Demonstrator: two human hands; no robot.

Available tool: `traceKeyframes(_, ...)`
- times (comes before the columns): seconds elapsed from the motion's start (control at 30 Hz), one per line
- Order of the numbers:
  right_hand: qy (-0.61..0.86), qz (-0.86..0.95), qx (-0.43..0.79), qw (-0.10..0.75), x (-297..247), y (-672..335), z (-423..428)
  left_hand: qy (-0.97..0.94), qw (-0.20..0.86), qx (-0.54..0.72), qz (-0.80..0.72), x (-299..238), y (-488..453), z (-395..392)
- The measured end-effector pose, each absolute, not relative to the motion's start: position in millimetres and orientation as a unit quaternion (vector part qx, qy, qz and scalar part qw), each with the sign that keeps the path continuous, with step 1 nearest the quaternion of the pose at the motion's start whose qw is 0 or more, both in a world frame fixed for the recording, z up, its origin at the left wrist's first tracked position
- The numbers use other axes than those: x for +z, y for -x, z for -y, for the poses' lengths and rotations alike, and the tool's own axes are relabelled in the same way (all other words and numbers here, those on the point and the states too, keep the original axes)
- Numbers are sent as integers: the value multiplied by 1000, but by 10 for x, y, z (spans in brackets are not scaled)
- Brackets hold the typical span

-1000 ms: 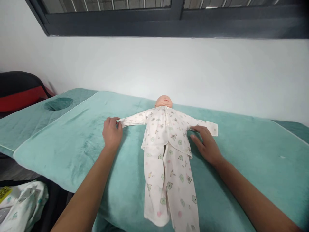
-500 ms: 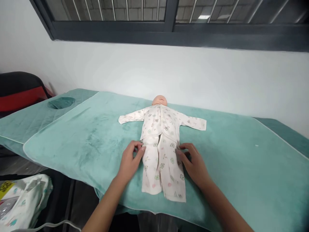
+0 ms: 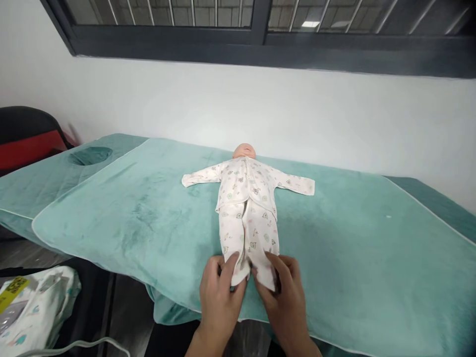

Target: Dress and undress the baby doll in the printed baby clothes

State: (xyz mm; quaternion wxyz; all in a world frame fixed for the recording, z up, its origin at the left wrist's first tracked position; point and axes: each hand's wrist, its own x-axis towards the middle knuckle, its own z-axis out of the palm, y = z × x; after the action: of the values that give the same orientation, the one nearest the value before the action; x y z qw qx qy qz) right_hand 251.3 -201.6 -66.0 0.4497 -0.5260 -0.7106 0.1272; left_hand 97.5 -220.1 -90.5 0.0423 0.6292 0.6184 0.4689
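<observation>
"Teal plush cloth (image 3: 148, 213) covers a padded table against a white wall (image 3: 238, 104). Where is the doll (image 3: 244, 150)?"

"On its back, mid-table, head at twelve o'clock near the wall, its white printed shirt (image 3: 241, 181) spread with sleeves at nine and three. Matching trousers (image 3: 260, 225) run down to six."

"And the hands?"

"Both at six o'clock. Fingers of the left hand (image 3: 220, 292) pinch one trouser cuff; those of the right hand (image 3: 283, 295), just beside, close on the other."

"What of the room?"

"At twelve, high up, a dark window frame (image 3: 167, 40) stands before metal bars (image 3: 171, 12). Toward nine, a round recess (image 3: 91, 156) dips into the quilted end of the surface, a black-and-red chair (image 3: 29, 141) beyond it. At eight, below table height, lies a white printed bundle (image 3: 48, 302), a pale cord (image 3: 85, 343) near it."
</observation>
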Motion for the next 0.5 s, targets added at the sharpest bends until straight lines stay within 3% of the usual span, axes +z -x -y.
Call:
traceKeyframes(0.17,560,658,122,488,-631,-2610,2002,-588,23,523,-616,-752,-769,2219)
traceKeyframes(0.5,541,701,74,458,-756,-2816,2225,-610,-38,497,-616,-1013,-781,2287)
